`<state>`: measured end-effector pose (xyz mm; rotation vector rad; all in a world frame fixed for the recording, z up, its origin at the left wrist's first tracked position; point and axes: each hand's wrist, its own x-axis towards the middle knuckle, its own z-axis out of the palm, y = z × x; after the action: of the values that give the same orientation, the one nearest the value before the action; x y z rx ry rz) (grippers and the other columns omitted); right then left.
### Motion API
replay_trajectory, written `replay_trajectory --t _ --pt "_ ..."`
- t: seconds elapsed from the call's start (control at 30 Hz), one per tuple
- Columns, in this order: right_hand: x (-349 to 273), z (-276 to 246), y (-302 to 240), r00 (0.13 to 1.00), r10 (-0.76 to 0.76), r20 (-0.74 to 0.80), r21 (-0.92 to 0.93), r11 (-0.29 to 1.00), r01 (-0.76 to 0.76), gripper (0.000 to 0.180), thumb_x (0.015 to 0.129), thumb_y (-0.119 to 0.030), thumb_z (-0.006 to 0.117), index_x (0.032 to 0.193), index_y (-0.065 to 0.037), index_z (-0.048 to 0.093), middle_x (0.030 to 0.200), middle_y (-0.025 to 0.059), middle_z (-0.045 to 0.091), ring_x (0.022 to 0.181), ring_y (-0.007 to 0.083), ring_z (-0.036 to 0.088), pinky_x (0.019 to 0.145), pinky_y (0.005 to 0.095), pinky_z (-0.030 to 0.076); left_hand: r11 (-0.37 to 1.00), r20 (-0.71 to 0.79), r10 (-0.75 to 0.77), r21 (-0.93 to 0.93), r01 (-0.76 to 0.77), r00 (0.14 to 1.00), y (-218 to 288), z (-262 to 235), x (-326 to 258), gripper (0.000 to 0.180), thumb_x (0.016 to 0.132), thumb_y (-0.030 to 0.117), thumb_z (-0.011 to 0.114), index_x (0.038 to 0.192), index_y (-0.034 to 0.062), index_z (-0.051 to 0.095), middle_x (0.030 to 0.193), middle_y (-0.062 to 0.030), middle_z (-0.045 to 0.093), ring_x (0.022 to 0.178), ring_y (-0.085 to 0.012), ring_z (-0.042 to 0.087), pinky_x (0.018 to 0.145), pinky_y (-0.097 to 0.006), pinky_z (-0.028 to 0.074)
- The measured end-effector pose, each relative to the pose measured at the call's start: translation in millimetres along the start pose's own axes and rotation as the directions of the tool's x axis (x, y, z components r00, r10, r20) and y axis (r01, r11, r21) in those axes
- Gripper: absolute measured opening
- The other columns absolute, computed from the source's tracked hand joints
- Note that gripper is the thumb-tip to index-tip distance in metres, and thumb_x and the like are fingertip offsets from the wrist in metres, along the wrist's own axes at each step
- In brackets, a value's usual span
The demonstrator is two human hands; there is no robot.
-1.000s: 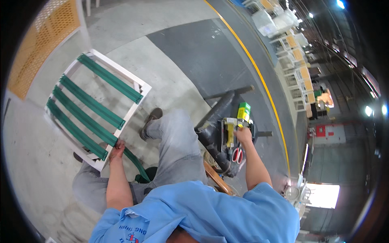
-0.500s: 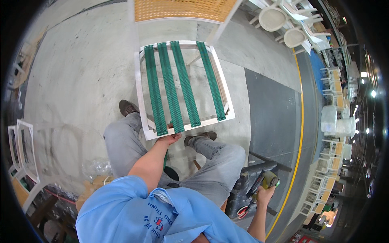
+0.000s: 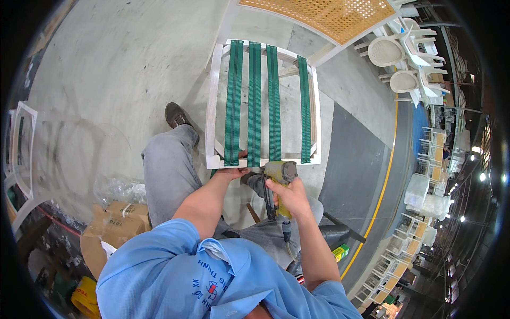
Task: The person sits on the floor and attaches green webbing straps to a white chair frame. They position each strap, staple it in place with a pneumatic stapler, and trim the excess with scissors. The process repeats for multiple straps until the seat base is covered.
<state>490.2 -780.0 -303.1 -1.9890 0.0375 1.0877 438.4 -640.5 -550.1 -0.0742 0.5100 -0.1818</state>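
Observation:
A white chair frame (image 3: 216, 101) stands before me, with green webbing straps (image 3: 234, 101) running front to back across its seat opening. My left hand (image 3: 234, 173) is closed at the front rail, fingers curled round it beside the second strap; a bit of green webbing shows at the hand's left. The grip is partly hidden by the rail. In my right hand (image 3: 289, 196) is a yellow-green staple gun (image 3: 280, 173) with a black magazine and a hose fitting below. Its head is close to the front rail, by the third strap's end; whether they touch, I cannot tell.
The woven cane chair back (image 3: 329, 16) rises at the far side. A cardboard box (image 3: 119, 226) and clear plastic wrap (image 3: 119, 189) lie at my left. White chairs (image 3: 385, 51) are stacked far right. A dark padded stand (image 3: 332, 232) is beside my right leg.
My right hand has brought the staple gun from the stand at my right to the chair's front rail. My left hand stays at the rail. The view has shifted, so the chair appears farther right.

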Motion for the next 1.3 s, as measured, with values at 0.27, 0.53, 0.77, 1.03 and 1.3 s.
replay_trajectory --t 0.27,0.53,0.77,1.03,1.3 --pt "13 17 -4 0.998 0.025 -0.054 -0.129 0.991 -0.032 0.025 0.093 -0.017 0.076 0.106 0.002 0.066 0.078 0.0026 0.066 0.053 0.0096 0.056 0.046 0.0276 0.047 0.998 -0.006 -0.023 -0.065 0.023 1.0 3 -4 -5 0.028 0.098 0.038 0.056 0.083 0.0154 0.065 0.076 -0.0053 0.065 0.055 -0.0201 0.046 0.05 -0.035 0.035" --pt "16 18 -10 0.999 0.014 -0.053 -0.157 0.987 -0.022 0.025 0.093 -0.019 0.077 0.103 0.001 0.067 0.071 0.0015 0.063 0.052 0.0094 0.056 0.046 0.0278 0.047 0.999 -0.121 -0.023 -0.049 0.017 0.992 6 6 -7 0.029 0.092 0.04 0.063 0.074 0.0181 0.058 0.076 -0.0034 0.064 0.056 -0.0217 0.047 0.05 -0.037 0.034" --pt "8 31 -13 0.999 0.044 -0.025 -0.151 0.987 -0.047 0.032 0.09 -0.026 0.079 0.107 0.0 0.068 0.071 0.0015 0.064 0.053 0.009 0.057 0.046 0.0273 0.048 0.999 0.024 -0.019 -0.049 0.02 1.0 6 -5 -7 0.024 0.092 0.034 0.067 0.076 0.0172 0.061 0.075 -0.0032 0.065 0.055 -0.0212 0.05 0.05 -0.037 0.036" --pt "-1 28 -9 1.0 -0.001 -0.023 -0.092 0.996 -0.001 0.031 0.092 -0.025 0.078 0.106 0.0 0.069 0.073 0.0022 0.065 0.055 0.0097 0.058 0.048 0.028 0.048 0.994 -0.213 -0.103 0.008 0.107 0.972 -5 -1 -3 0.016 0.093 0.028 0.07 0.087 0.0129 0.07 0.067 -0.0029 0.063 0.052 -0.0222 0.05 0.047 -0.038 0.037" --pt "-28 -12 -12 0.991 -0.069 -0.117 -0.01 0.998 0.068 0.026 0.096 -0.022 0.074 0.105 0.001 0.068 0.084 0.004 0.066 0.056 0.0121 0.057 0.048 0.0296 0.047 -0.319 -0.307 0.436 0.826 0.465 0.846 -31 -4 -44 0.035 0.095 0.013 0.055 0.127 0.006 0.068 0.139 -0.0177 0.062 0.133 -0.0322 0.058 0.1 -0.038 0.052"
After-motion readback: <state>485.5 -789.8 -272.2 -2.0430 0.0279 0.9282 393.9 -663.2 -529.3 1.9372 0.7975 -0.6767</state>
